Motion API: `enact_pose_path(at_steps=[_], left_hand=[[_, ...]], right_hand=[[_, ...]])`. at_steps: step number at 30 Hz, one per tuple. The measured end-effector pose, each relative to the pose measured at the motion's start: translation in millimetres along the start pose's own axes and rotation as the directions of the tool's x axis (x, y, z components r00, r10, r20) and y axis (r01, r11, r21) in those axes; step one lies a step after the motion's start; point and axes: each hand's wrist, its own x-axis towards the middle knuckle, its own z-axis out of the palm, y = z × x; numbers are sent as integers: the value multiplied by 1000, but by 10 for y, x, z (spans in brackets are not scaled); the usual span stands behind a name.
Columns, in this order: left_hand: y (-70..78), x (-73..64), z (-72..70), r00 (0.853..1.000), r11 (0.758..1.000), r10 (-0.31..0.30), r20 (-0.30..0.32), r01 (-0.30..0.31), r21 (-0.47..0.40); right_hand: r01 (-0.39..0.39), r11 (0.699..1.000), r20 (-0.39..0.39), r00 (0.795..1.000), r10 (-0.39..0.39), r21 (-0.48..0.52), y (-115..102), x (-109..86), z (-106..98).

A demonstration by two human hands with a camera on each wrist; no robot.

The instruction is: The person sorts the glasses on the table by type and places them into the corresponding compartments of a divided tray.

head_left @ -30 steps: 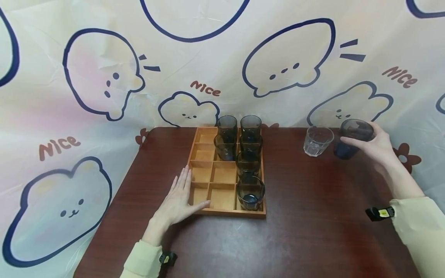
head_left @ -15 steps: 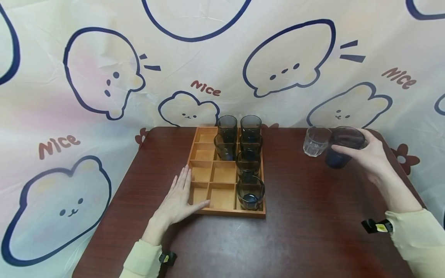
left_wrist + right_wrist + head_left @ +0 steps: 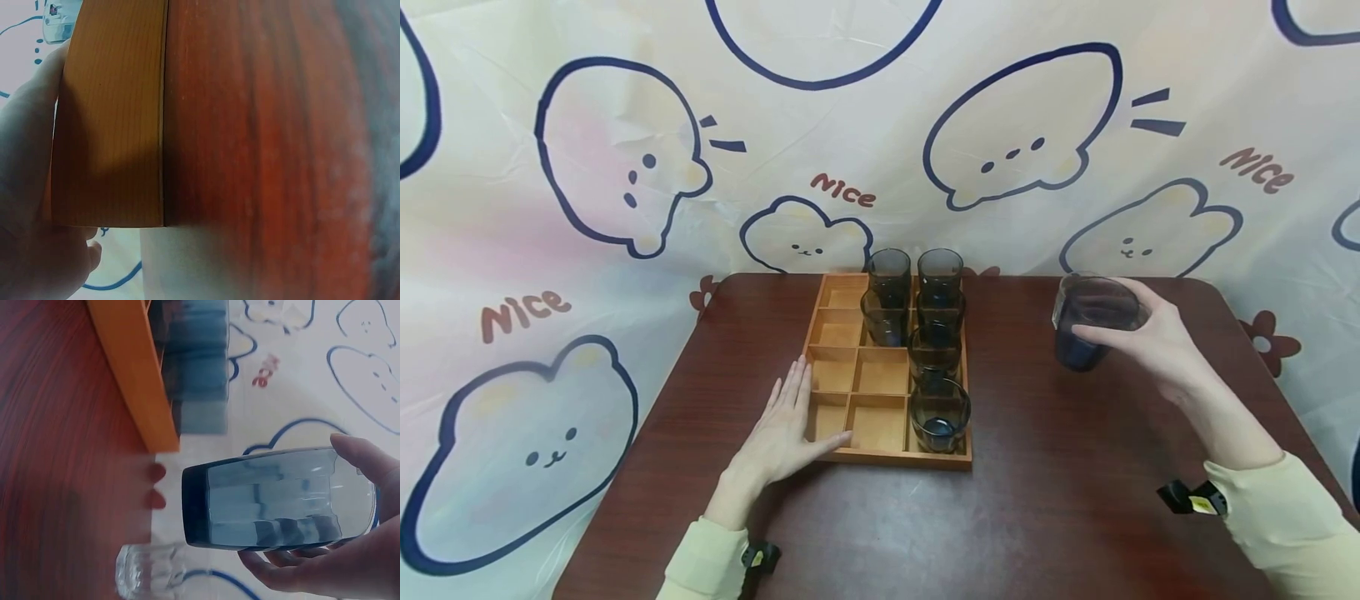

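My right hand (image 3: 1150, 337) grips a dark smoky glass tumbler (image 3: 269, 500) around its upper part, thumb on one side and fingers on the other. In the right wrist view its base hangs above the tabletop. A clear glass (image 3: 147, 570) stands on the table beyond; in the head view the held tumbler mostly covers it. My left hand (image 3: 775, 425) rests with straight fingers along the left side of a wooden divided tray (image 3: 880, 457), thumb over its front left corner. Several matching dark tumblers (image 3: 940, 417) stand in the tray, filling its right column and the back of the middle one.
The dark red-brown table (image 3: 1037, 500) ends at a printed cloth backdrop (image 3: 820, 133) behind. In the tray, the left column and the front two middle compartments (image 3: 877, 423) show bare wood. Thin wooden dividers separate the compartments.
My right hand has carried the dark tumbler leftward and a little toward me, so it now overlaps the clear glass in the head view. The left hand has stayed on the tray.
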Motion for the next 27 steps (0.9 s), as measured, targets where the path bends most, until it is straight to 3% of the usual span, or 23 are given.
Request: enact_pose_path(at_steps=[8, 13, 20, 27], left_hand=[[1, 3, -3, 1000, 1000, -4, 8, 4, 3], [-1, 1, 0, 1000, 1000, -5, 3, 5, 7], [-2, -8, 0, 1000, 1000, -11, 8, 11, 4], [-5, -2, 5, 1000, 1000, -7, 7, 7, 1]], right_hand=[[68, 997, 64, 996, -69, 25, -231, -40, 190], [108, 989, 102, 988, -118, 99, -424, -42, 322], [161, 974, 122, 976, -181, 160, -717, 7, 549], [155, 960, 111, 977, -185, 232, -918, 106, 816]])
